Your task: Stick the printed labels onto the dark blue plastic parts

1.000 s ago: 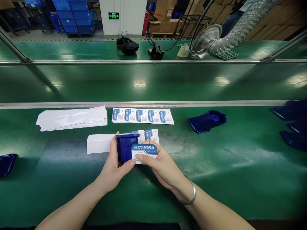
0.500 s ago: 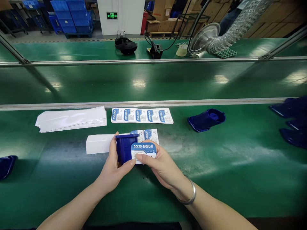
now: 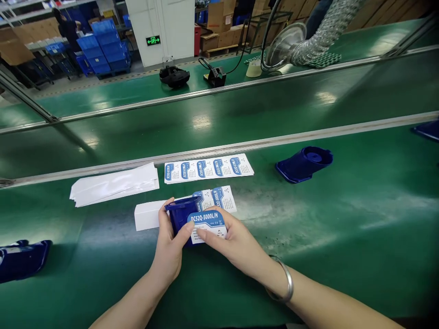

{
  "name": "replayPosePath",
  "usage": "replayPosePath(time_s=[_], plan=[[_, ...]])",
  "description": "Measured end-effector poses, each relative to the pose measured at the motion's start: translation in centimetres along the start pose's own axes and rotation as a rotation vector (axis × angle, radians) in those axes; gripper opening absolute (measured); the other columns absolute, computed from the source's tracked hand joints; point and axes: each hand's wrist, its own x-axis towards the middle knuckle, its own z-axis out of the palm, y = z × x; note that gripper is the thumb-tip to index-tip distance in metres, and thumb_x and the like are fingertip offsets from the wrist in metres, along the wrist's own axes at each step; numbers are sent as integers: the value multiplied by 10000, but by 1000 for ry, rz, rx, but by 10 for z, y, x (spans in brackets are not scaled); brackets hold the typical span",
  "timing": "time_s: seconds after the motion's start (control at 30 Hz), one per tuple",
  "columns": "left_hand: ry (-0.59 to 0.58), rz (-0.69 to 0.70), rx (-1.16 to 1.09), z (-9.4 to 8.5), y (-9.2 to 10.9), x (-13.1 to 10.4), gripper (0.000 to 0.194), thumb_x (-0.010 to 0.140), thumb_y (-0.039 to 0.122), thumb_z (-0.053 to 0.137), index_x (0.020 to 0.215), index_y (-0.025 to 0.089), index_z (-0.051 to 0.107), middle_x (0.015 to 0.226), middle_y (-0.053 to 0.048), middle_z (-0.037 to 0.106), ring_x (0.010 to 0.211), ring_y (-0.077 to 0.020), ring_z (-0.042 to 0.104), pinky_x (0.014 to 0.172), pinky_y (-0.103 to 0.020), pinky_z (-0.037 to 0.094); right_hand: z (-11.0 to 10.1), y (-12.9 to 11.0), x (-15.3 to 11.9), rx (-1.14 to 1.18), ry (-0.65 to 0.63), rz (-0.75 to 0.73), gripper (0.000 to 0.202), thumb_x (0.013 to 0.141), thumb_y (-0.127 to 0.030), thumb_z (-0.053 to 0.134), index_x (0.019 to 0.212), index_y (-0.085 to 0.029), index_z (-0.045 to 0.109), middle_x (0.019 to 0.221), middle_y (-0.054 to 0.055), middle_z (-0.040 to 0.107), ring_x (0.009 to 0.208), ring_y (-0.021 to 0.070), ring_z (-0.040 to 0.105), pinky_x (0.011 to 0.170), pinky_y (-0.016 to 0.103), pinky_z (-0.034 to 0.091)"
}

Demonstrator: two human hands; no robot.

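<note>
My left hand (image 3: pixel 170 249) is closed round a dark blue plastic housing (image 3: pixel 179 217), its thumb touching the left edge of a label. That blue-and-white label (image 3: pixel 208 223), printed DC52Q-5000L/H, is pinched in my right hand (image 3: pixel 236 237) and overlaps the housing's right side. Whether the label sticks to the housing I cannot tell. Behind my hands lies a partly used label sheet (image 3: pixel 224 197), its left part bare white backing (image 3: pixel 147 217). Farther back is a stack of full label sheets (image 3: pixel 209 168).
White backing strips (image 3: pixel 115 183) lie at the left. One blue housing (image 3: pixel 305 163) rests to the right, another blue part (image 3: pixel 25 260) at the left edge. A metal rail (image 3: pixel 219 89) crosses behind the bench. A foil duct (image 3: pixel 325 34) hangs at the back, and a person (image 3: pixel 66 29) stands far left.
The view has tilted and swung left. My left thumb has moved onto the label's edge, and the label sits slightly tilted against the housing. Both hands keep their hold.
</note>
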Motion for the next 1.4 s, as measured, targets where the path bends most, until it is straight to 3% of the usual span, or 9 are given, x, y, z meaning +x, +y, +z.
replayPosePath(time_s=[0.1, 0.27, 0.43, 0.6, 0.83, 1.0, 1.4], plan=[[-21, -61, -46, 1, 3, -2, 893, 778, 313, 824, 1480, 349, 274, 1440, -81, 537, 1323, -300, 547, 1107, -458, 460, -7, -1, 7, 126, -39, 23, 311, 918, -422, 753, 1110, -199, 651, 1042, 59, 688, 962, 242, 627, 872, 355, 496], [-42, -47, -76, 4, 2, -5, 1099, 657, 238, 906, 1533, 349, 252, 1440, -89, 566, 1330, -312, 541, 1123, -465, 428, -12, -7, 12, 187, -59, 6, 313, 923, -406, 758, 1102, -181, 636, 1034, 67, 689, 971, 255, 645, 883, 375, 515], [-21, -26, -90, -1, -3, -1, 780, 817, 396, 796, 1485, 314, 401, 1438, -107, 585, 1340, -326, 539, 1105, -475, 445, -10, -13, 9, 34, -80, -170, 195, 994, -383, 649, 1049, -200, 610, 1024, 56, 658, 981, 241, 627, 852, 342, 512], [-2, -13, -100, -6, -4, 3, 631, 844, 381, 773, 1413, 293, 514, 1348, -96, 660, 1297, -311, 583, 1085, -460, 463, -19, -16, 12, -227, 95, -298, 221, 1011, -395, 602, 1127, -209, 567, 1001, 49, 625, 876, 212, 594, 770, 328, 497], [-20, 11, -127, -10, -6, 2, 561, 794, 346, 821, 1307, 252, 613, 1251, -96, 718, 1208, -311, 647, 1057, -451, 487, -24, -23, 11, -477, 149, -458, 328, 1035, -406, 565, 790, -205, 481, 738, -14, 503, 665, 163, 477, 615, 301, 370], [-34, 10, -128, -12, -9, 4, 565, 787, 308, 830, 1305, 238, 617, 1237, -103, 720, 1196, -307, 653, 1059, -452, 483, -21, -23, 7, -509, 164, -583, 324, 1056, -301, 531, 760, -198, 448, 726, -18, 472, 670, 157, 462, 625, 296, 348], [-79, 28, -110, -15, -11, 5, 581, 771, 270, 839, 1305, 246, 610, 1208, -100, 718, 1216, -320, 637, 1066, -464, 479, -21, -25, 7, -454, 131, -578, 296, 1012, -260, 576, 749, -197, 455, 728, -12, 485, 679, 164, 465, 637, 298, 351]])
